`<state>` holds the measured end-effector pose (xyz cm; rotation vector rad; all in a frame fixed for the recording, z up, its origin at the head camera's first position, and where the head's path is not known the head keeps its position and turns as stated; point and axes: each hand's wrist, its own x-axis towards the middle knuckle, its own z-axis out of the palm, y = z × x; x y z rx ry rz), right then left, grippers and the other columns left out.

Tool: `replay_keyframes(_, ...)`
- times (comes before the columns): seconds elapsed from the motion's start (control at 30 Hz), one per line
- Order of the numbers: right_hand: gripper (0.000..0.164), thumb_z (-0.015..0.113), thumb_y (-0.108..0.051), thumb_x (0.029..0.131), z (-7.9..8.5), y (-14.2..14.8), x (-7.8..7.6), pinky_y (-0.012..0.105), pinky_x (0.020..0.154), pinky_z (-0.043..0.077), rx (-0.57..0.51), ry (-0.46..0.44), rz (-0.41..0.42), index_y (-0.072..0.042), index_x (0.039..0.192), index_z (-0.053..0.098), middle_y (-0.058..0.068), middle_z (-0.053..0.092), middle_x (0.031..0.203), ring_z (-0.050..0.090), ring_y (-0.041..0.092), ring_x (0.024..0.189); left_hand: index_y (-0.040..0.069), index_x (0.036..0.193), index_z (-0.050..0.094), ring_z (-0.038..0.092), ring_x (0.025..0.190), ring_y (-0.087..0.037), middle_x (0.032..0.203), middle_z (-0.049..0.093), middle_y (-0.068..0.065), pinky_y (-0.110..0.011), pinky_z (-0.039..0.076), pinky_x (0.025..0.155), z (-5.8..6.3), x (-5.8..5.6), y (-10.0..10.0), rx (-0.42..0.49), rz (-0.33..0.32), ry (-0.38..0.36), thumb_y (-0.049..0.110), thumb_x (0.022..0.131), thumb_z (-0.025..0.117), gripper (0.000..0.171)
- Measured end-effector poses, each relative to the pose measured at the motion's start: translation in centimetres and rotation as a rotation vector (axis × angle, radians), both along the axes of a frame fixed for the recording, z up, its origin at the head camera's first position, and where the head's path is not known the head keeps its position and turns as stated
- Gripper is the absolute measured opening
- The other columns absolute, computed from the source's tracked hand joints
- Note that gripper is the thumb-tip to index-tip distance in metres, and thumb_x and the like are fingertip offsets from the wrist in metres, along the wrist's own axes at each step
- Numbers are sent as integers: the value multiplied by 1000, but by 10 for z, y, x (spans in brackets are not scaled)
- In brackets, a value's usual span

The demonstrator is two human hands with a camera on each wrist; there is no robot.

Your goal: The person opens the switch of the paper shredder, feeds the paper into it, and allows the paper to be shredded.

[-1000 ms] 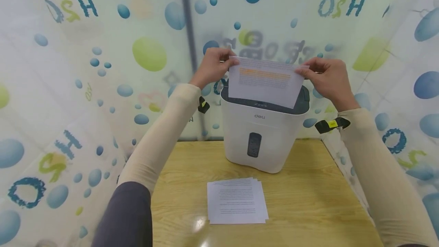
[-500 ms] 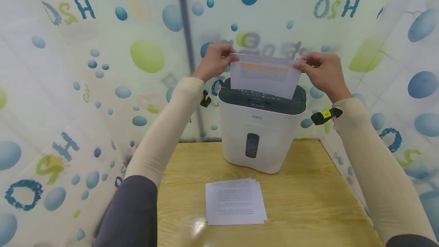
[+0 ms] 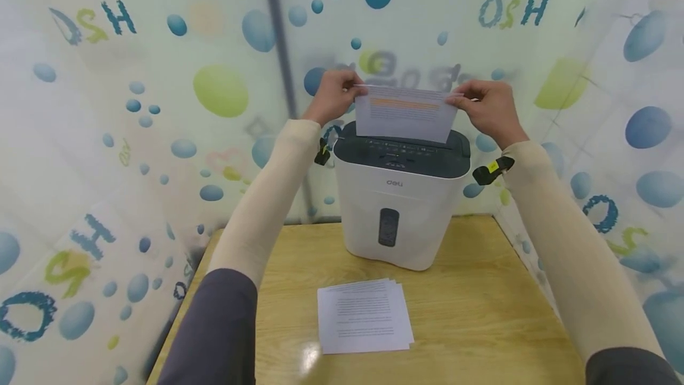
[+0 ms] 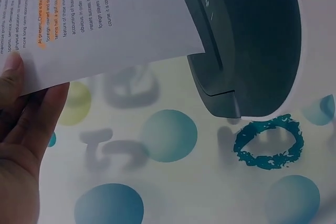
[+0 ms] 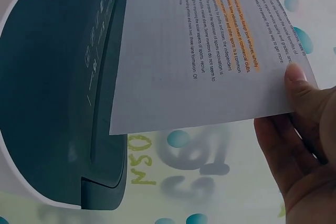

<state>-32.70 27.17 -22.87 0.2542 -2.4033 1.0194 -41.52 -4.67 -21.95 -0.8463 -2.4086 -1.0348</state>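
Note:
A printed sheet of paper with orange highlighted lines is stretched between both hands, over the dark top of a white paper shredder. My left hand pinches its upper left corner between thumb and fingers. At the upper right corner, my right hand does the same. In the left wrist view, the sheet's lower corner sits right at the shredder's dark lid. The right wrist view has the sheet's lower edge along the slot side of the lid.
On the wooden table, a small stack of printed sheets lies in front of the shredder. A curtain with blue and green dots hangs behind and at both sides.
Both hands have drawn the sheet back and slightly up from the shredder's front edge, so more of the dark lid shows. The head view has shifted a little. The grip is unchanged.

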Motion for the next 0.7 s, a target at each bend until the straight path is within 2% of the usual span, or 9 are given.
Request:
replay_keyframes(0.27,32,73,-35,96,-4,0,-9,28,68,38,-9,-24,-8,-6,108,77,-15,70,85,58,4,83,7,100,73,72,99,-18,106,75,-9,-26,46,78,-5,-16,3,-2,6,-14,20,102,65,15)
replay_keyframes(0.6,35,72,-37,96,-10,3,-12,28,72,40,-1,-65,-23,-6,111,77,-9,73,90,58,5,84,6,102,72,71,99,-19,108,76,-11,-27,43,75,-8,-19,8,-35,6,-46,21,102,64,17)
replay_keyframes(0.7,36,72,-38,96,-11,4,-13,30,74,40,-8,-80,-21,-6,112,77,-8,74,92,60,9,87,7,103,72,71,99,-19,109,76,-11,-27,43,76,-8,-20,9,-41,12,-55,22,103,63,17)
